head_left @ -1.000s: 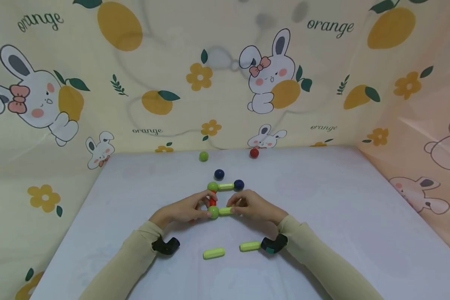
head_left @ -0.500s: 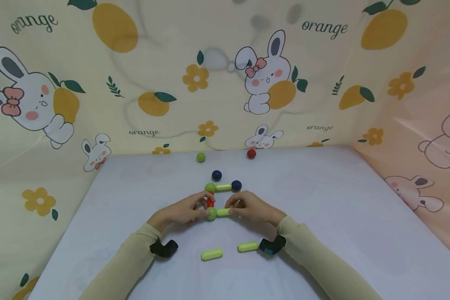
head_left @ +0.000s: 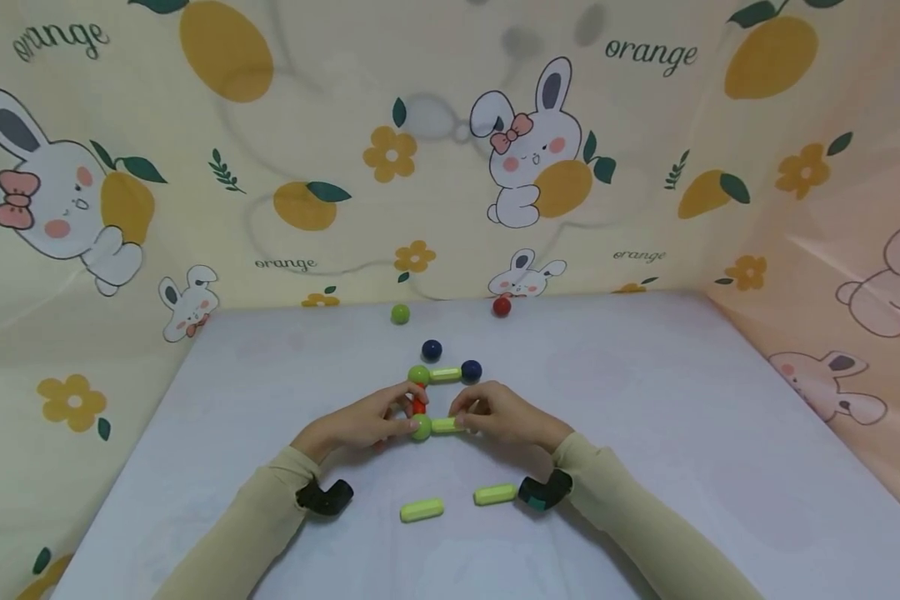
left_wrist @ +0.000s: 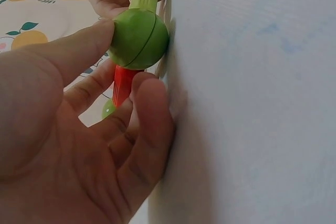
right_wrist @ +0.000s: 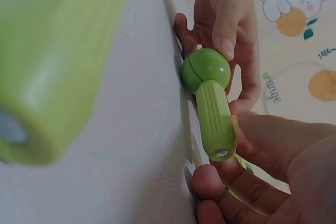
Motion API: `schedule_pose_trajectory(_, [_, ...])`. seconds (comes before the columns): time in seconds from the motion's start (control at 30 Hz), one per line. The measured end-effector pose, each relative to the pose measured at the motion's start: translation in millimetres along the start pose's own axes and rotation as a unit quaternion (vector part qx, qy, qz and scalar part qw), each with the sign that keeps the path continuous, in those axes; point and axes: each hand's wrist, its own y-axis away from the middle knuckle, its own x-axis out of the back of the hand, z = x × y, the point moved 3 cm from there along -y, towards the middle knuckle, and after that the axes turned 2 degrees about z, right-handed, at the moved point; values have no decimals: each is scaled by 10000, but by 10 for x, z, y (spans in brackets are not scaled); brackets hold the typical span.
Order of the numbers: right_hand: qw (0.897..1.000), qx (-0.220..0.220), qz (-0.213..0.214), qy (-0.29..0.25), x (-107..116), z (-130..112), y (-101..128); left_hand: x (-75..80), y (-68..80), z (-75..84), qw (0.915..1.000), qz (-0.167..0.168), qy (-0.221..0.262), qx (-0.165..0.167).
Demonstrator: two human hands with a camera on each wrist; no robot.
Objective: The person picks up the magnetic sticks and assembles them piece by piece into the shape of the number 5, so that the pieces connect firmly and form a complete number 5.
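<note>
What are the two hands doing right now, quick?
Left hand: pinches the green ball on the table.
Right hand: pinches the light green stick joined to that ball.

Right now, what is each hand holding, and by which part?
The left hand pinches the green ball at the near corner of the frame. The right hand grips the light green rod by its free end.

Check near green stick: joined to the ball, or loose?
Joined. The green stick butts end-on against the green ball; right hand pinches the stick, left hand the ball.
</note>
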Motion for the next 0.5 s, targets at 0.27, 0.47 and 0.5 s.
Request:
schedule_pose_trajectory(0.27, [9999,-99,-8,-43,35,-13,1,17,5,-1,10000,-4,-2,62])
schedule_pose_trajectory(0.47, [9999,-72,84,-104,113,-31,32,1,-7,-11,10000,-40,38,52])
schedule_pose_trajectory(0.5, [9998,-68,107,-121,126,-28,34,-3,-9,-12,10000,-43,54,50])
